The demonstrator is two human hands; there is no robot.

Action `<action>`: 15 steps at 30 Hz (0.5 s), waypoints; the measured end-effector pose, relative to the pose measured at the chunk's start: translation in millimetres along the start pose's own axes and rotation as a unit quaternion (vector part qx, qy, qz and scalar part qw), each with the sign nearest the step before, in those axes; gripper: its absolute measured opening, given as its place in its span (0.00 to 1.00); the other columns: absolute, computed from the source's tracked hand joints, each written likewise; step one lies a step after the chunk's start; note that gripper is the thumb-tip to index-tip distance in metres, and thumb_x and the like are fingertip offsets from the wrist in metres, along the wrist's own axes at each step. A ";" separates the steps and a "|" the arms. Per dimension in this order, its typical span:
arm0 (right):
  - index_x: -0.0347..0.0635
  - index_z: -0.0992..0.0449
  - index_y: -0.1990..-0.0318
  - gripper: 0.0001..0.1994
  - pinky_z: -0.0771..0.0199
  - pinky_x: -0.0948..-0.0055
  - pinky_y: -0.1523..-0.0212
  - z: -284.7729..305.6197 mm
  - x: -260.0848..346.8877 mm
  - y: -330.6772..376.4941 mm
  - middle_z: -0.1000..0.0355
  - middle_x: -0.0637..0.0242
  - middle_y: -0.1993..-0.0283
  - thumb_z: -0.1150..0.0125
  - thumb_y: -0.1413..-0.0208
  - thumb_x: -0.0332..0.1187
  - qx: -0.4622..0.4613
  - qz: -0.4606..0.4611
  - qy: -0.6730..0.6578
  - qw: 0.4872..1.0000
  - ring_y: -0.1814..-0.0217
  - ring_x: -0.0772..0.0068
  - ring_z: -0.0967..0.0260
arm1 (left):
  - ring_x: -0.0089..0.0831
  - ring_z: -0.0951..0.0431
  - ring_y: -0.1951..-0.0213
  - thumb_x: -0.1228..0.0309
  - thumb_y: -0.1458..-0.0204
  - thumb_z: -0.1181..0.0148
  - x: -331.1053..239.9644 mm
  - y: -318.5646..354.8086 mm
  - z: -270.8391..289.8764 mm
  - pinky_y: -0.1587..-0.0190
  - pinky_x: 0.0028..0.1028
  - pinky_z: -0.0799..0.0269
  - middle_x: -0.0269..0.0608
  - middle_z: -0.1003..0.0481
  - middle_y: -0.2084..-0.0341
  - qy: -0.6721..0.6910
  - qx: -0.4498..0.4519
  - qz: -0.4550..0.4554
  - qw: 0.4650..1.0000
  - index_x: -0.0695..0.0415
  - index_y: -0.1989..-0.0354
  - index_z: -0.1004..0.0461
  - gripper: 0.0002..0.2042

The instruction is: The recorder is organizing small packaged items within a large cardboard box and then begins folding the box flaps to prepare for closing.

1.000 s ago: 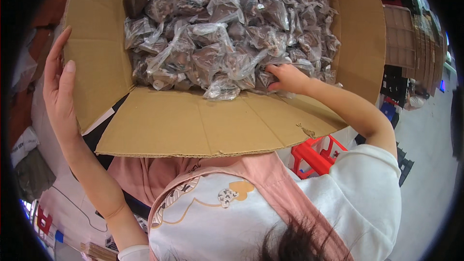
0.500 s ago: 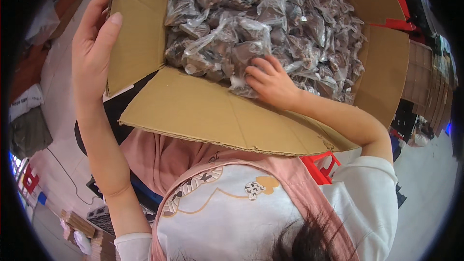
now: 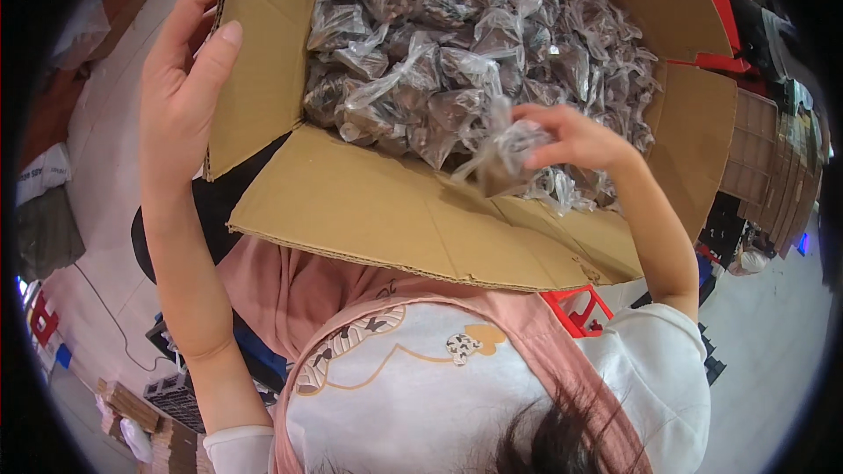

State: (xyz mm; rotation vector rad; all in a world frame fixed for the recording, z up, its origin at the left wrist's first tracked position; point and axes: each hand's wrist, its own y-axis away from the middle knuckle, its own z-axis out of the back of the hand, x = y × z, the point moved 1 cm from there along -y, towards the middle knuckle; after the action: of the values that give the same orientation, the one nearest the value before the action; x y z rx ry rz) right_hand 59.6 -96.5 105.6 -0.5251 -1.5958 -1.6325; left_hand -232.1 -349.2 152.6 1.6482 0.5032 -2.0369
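Note:
An open cardboard box lies in front of me, filled with small clear plastic bags knotted around something dark; their contents are too unclear to name. My left hand grips the box's left flap, thumb on the inner side and fingers around the outer edge. In my right hand is one plastic bag, pinched between thumb and fingers and raised over the near edge of the pile. The held bag is somewhat blurred.
A red plastic frame shows below the box's near flap. Flattened cardboard is stacked at the right. To the left, a dark bag lies on the tiled floor, with a cable nearby. A grey crate stands lower left.
My right hand has come up off the pile and moved to the right, lifting a plastic bag. My left hand stays on the flap, shifted slightly right with it.

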 end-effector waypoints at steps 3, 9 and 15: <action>0.34 0.29 0.51 0.21 0.35 0.74 0.50 16.6 -5.9 15.8 0.27 0.67 0.56 0.37 0.51 0.35 -0.067 -0.001 -0.117 0.991 0.54 0.76 0.33 | 0.25 0.35 0.47 0.71 0.45 0.52 1.2 -1.1 2.4 0.44 0.23 0.43 0.40 0.34 0.48 -0.014 -0.028 -0.030 0.999 0.60 0.42 0.37 0.21; 0.34 0.28 0.54 0.17 0.33 0.75 0.52 -17.8 -30.2 37.8 0.27 0.70 0.60 0.37 0.52 0.31 -0.180 -0.060 -0.259 0.947 0.57 0.78 0.32 | 0.25 0.35 0.47 0.71 0.45 0.52 2.4 0.3 4.5 0.44 0.24 0.43 0.40 0.34 0.47 -0.008 -0.024 -0.021 0.999 0.60 0.42 0.37 0.20; 0.37 0.29 0.59 0.15 0.32 0.70 0.59 -94.5 -27.6 28.0 0.30 0.63 0.58 0.36 0.54 0.33 -0.192 -0.169 -0.048 0.965 0.61 0.71 0.32 | 0.27 0.37 0.44 0.70 0.45 0.51 -0.5 -3.0 -2.7 0.42 0.25 0.45 0.41 0.35 0.46 -0.041 -0.049 -0.059 0.996 0.60 0.42 0.37 0.21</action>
State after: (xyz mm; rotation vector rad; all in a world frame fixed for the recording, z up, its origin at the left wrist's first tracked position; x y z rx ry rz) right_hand 118.8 -178.7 90.9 -0.5570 -1.5021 -2.2298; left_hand -231.5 -345.1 152.4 1.5047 0.6738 -2.1179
